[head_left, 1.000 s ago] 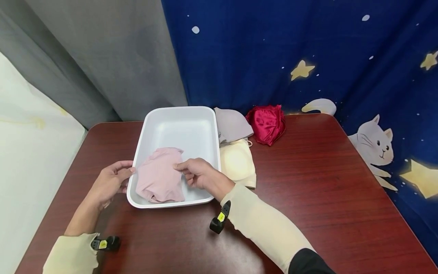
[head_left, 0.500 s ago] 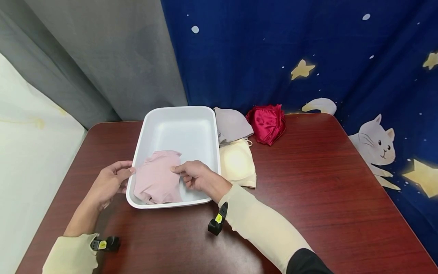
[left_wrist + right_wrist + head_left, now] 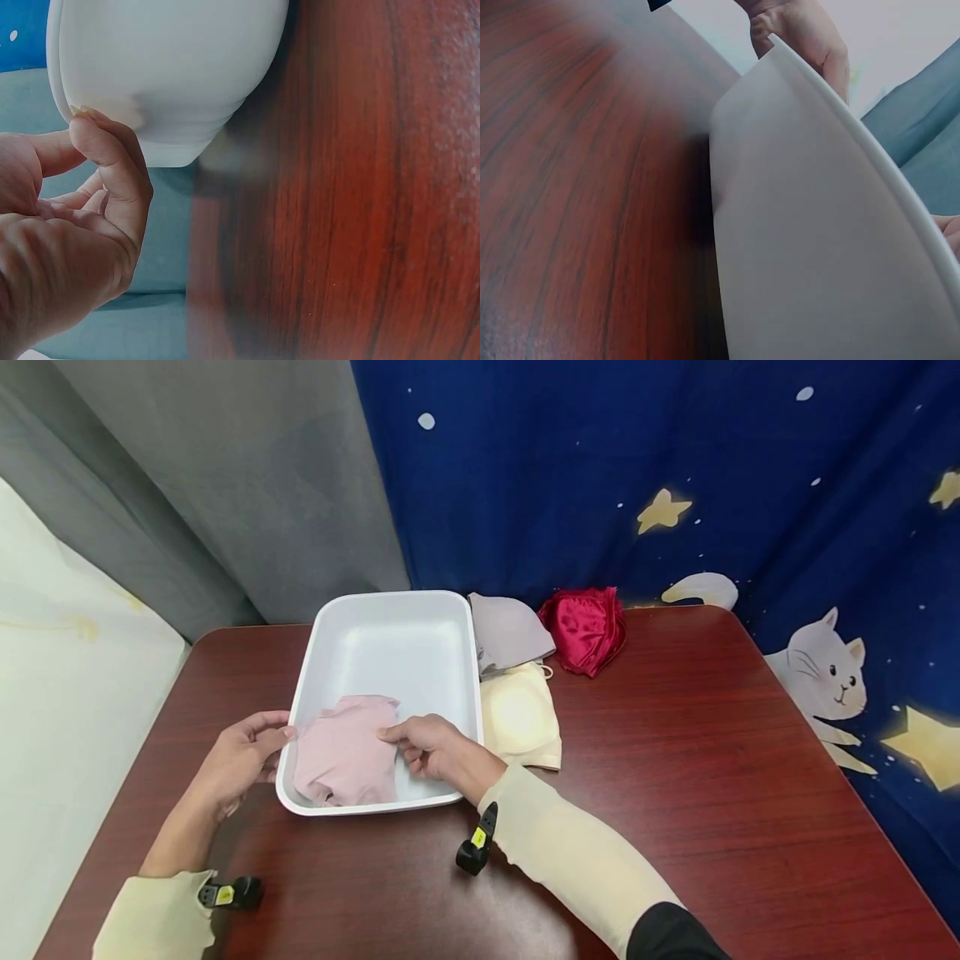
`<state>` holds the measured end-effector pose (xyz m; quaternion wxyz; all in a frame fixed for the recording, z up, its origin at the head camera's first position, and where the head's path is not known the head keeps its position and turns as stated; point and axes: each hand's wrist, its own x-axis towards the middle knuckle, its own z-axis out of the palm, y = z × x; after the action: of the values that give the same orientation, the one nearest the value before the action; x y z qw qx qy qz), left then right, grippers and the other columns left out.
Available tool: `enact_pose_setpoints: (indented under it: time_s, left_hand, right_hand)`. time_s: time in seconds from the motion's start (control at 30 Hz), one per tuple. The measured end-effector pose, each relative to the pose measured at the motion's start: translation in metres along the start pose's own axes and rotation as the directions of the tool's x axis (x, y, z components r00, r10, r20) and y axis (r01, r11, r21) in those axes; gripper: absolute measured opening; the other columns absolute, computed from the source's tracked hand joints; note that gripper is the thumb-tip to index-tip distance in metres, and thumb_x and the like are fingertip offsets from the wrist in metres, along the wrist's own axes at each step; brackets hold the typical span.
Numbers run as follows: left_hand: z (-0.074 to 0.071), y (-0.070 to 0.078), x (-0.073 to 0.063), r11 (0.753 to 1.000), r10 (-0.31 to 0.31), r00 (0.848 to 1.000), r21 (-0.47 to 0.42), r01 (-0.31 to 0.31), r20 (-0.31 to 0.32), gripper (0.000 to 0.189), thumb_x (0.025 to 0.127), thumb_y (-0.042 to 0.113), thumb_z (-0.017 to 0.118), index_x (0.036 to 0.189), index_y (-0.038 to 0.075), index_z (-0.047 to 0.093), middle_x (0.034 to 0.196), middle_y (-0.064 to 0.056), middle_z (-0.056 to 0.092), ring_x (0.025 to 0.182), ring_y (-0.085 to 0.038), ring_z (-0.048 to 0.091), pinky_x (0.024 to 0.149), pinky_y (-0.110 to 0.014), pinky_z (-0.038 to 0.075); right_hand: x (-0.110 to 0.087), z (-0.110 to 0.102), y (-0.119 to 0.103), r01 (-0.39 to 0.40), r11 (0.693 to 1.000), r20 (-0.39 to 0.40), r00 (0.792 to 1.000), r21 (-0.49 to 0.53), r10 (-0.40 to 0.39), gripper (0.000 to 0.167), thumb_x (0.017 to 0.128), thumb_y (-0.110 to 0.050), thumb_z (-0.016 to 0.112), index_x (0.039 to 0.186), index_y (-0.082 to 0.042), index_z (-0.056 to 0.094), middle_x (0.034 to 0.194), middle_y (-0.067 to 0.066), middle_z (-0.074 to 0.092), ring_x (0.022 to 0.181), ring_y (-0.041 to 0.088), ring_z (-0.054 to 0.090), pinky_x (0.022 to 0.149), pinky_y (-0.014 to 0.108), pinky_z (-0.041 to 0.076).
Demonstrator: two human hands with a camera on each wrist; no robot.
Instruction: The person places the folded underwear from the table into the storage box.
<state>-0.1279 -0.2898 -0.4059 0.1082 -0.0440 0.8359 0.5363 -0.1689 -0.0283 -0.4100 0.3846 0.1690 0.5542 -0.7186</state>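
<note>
In the head view a white plastic bin (image 3: pixel 390 652) stands on the table. A folded pink garment (image 3: pixel 345 747) lies in its near left part. My right hand (image 3: pixel 431 747) reaches over the bin's near right side and pinches the garment's right edge between thumb and curled fingers. On the left side, my left hand (image 3: pixel 243 756) pinches the bin's rim. The left wrist view shows thumb and fingertips of the left hand (image 3: pixel 97 180) meeting at the rim of the bin (image 3: pixel 172 67). From the right wrist, the bin's outer wall (image 3: pixel 802 202) hides the garment and most of the right hand.
Against the bin's right side lie a grey bra (image 3: pixel 510 631) and a cream bra (image 3: pixel 520 714). A red satin garment (image 3: pixel 585 631) sits beyond them at the table's back edge. Curtains (image 3: pixel 570 468) hang right behind the brown table (image 3: pixel 712 760).
The pink garment has slid slightly toward the near left of the bin, and my right hand has shifted along with it. My left hand keeps its place on the rim.
</note>
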Motion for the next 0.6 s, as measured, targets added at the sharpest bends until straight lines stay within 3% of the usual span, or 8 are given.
enact_pose_setpoints:
  time_s: [0.6]
  left_hand:
    - [-0.0009, 0.0031, -0.0004, 1.0, 0.003, 1.0, 0.005, -0.003, -0.004, 0.05, 0.102, 0.025, 0.05, 0.139, -0.007, 0.037, 0.091, 0.008, 0.067, 0.071, -0.014, 0.067, 0.061, -0.035, 0.059]
  right_hand:
    - [0.0023, -0.0002, 0.0014, -0.016, 0.999, -0.072, 0.997, -0.028, 0.014, 0.031, 0.084, -0.008, 0.073, 0.061, -0.012, 0.052, 0.052, -0.006, 0.033, 0.047, 0.006, 0.025, 0.042, 0.017, 0.019]
